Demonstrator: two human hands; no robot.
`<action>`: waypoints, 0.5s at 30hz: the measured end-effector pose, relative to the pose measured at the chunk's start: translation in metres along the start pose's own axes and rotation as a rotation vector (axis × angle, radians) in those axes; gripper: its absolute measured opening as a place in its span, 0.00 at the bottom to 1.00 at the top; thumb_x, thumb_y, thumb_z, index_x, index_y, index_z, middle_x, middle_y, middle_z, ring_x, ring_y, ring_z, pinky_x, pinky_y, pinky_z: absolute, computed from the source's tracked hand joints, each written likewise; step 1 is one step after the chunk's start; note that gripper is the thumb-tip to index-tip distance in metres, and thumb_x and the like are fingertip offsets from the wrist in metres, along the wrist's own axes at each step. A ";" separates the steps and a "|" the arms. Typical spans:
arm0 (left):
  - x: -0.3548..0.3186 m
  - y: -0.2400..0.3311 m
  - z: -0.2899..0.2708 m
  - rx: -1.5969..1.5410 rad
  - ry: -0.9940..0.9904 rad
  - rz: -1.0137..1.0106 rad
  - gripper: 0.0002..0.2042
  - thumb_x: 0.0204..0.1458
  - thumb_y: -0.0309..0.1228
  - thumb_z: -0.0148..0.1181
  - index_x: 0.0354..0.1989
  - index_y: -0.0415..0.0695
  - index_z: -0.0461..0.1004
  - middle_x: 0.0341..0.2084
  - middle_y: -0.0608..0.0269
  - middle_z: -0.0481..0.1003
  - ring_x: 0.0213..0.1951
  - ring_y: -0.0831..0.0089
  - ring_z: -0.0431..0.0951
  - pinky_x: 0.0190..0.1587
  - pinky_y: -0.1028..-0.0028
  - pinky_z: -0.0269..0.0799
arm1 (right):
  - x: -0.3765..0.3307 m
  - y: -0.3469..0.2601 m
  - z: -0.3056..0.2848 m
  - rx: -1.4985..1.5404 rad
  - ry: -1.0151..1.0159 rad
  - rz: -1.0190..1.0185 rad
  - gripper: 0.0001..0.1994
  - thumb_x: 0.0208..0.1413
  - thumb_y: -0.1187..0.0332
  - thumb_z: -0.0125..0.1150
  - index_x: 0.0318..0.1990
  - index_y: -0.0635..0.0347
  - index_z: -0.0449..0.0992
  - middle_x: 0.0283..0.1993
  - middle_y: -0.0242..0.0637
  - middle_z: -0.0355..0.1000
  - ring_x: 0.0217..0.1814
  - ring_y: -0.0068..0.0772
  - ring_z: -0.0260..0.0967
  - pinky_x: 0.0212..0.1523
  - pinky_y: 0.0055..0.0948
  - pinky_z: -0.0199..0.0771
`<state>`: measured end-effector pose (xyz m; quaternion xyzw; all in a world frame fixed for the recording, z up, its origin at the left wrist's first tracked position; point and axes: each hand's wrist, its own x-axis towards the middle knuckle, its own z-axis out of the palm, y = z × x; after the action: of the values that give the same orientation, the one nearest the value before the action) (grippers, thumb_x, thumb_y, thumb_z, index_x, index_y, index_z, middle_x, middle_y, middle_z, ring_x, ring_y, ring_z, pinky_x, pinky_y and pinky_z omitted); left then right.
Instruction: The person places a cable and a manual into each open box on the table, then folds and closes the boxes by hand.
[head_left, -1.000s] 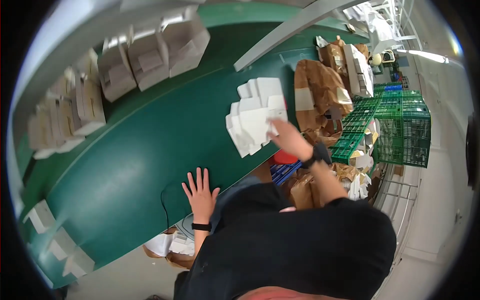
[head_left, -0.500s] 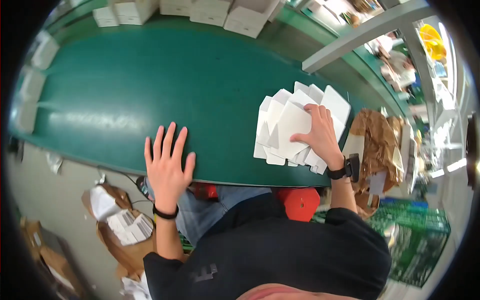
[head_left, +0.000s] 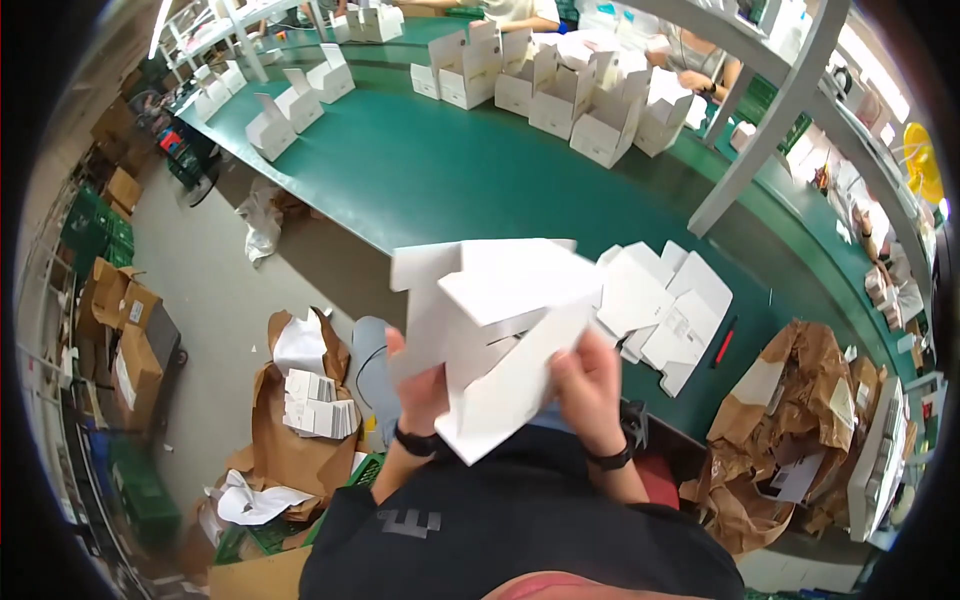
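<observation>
Between my hands, in front of my body near the table edge, is a partly folded white cardboard box [head_left: 510, 290], tilted, with several panels and flaps standing at angles. My left hand [head_left: 421, 392] grips its left side; some fingers are hidden behind the card. My right hand [head_left: 590, 388] pinches the lower right panel, thumb on the near face. Just beyond my right hand, a loose pile of flat white box blanks [head_left: 690, 318] lies on the green table [head_left: 440, 180]. A red pen [head_left: 724, 342] rests beside the pile.
White boxes with raised lids [head_left: 560, 95] line the far side; several more [head_left: 290, 105] stand at the far left. A grey metal post [head_left: 765, 125] rises at right. Crumpled brown paper [head_left: 780, 420] is at right, stacked white blanks [head_left: 318, 405] at lower left. Other people work across the table.
My right hand has left the pile with a blank, now partly folded. My left hand has come off the tabletop and grips it too. The view has tilted up, showing more of the far side.
</observation>
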<state>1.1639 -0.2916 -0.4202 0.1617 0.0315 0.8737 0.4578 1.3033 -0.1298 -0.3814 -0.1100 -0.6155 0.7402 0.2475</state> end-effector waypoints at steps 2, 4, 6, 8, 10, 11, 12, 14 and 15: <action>-0.026 0.004 0.006 0.495 0.211 0.026 0.40 0.68 0.58 0.51 0.77 0.39 0.54 0.72 0.51 0.64 0.71 0.58 0.67 0.71 0.57 0.63 | -0.007 0.005 0.003 0.056 -0.063 0.014 0.17 0.69 0.68 0.59 0.60 0.69 0.71 0.50 0.35 0.78 0.43 0.20 0.74 0.45 0.20 0.74; -0.032 0.019 0.001 0.746 0.311 0.033 0.41 0.67 0.57 0.55 0.77 0.39 0.54 0.72 0.52 0.64 0.71 0.58 0.66 0.71 0.56 0.63 | -0.009 0.012 0.012 0.173 -0.164 0.061 0.19 0.70 0.67 0.59 0.62 0.70 0.71 0.52 0.35 0.78 0.47 0.21 0.74 0.46 0.22 0.76; -0.028 0.038 -0.033 0.921 0.113 -0.184 0.42 0.65 0.55 0.60 0.77 0.39 0.53 0.72 0.54 0.63 0.71 0.58 0.66 0.71 0.57 0.63 | -0.003 0.013 0.021 0.237 -0.121 0.029 0.19 0.70 0.67 0.59 0.62 0.70 0.71 0.51 0.35 0.78 0.48 0.21 0.75 0.47 0.23 0.76; -0.020 0.050 -0.041 1.016 0.012 -0.291 0.43 0.63 0.53 0.63 0.78 0.40 0.53 0.72 0.54 0.63 0.71 0.59 0.66 0.71 0.58 0.63 | 0.009 0.013 0.029 0.365 -0.037 -0.021 0.19 0.70 0.67 0.59 0.63 0.70 0.71 0.50 0.35 0.78 0.51 0.22 0.75 0.49 0.24 0.77; -0.017 0.057 -0.039 0.964 0.102 -0.284 0.44 0.61 0.50 0.68 0.78 0.40 0.53 0.72 0.55 0.63 0.72 0.60 0.65 0.72 0.58 0.63 | 0.016 0.019 0.027 0.293 -0.147 0.030 0.20 0.70 0.67 0.59 0.63 0.70 0.70 0.52 0.36 0.78 0.52 0.23 0.75 0.50 0.26 0.77; -0.013 0.059 -0.036 0.934 0.145 -0.283 0.44 0.60 0.48 0.70 0.78 0.40 0.53 0.73 0.56 0.63 0.72 0.60 0.65 0.72 0.59 0.63 | 0.019 0.023 0.024 0.213 -0.250 0.087 0.21 0.71 0.66 0.59 0.64 0.70 0.69 0.53 0.38 0.77 0.53 0.23 0.75 0.51 0.27 0.78; -0.012 0.058 -0.031 0.937 0.137 -0.286 0.44 0.60 0.48 0.70 0.78 0.40 0.53 0.73 0.56 0.63 0.72 0.60 0.65 0.72 0.59 0.63 | 0.023 0.025 0.022 0.131 -0.349 0.144 0.22 0.71 0.65 0.59 0.65 0.70 0.68 0.55 0.39 0.77 0.54 0.24 0.75 0.52 0.28 0.78; -0.003 0.040 -0.005 0.924 0.242 -0.181 0.42 0.61 0.45 0.69 0.78 0.41 0.53 0.73 0.55 0.63 0.72 0.61 0.65 0.72 0.59 0.64 | 0.031 0.023 0.030 0.102 -0.226 0.089 0.25 0.69 0.64 0.62 0.66 0.70 0.67 0.58 0.42 0.75 0.56 0.28 0.74 0.53 0.30 0.78; -0.002 0.038 -0.012 0.914 0.261 -0.167 0.42 0.62 0.45 0.68 0.78 0.41 0.53 0.73 0.55 0.63 0.72 0.61 0.65 0.72 0.59 0.64 | 0.036 0.022 0.037 0.079 -0.122 0.043 0.28 0.67 0.62 0.66 0.67 0.70 0.66 0.61 0.44 0.73 0.59 0.31 0.74 0.54 0.31 0.78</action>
<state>1.1314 -0.3138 -0.4247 0.2323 0.4823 0.7436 0.4006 1.2503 -0.1466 -0.3895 -0.0679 -0.5973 0.7744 0.1975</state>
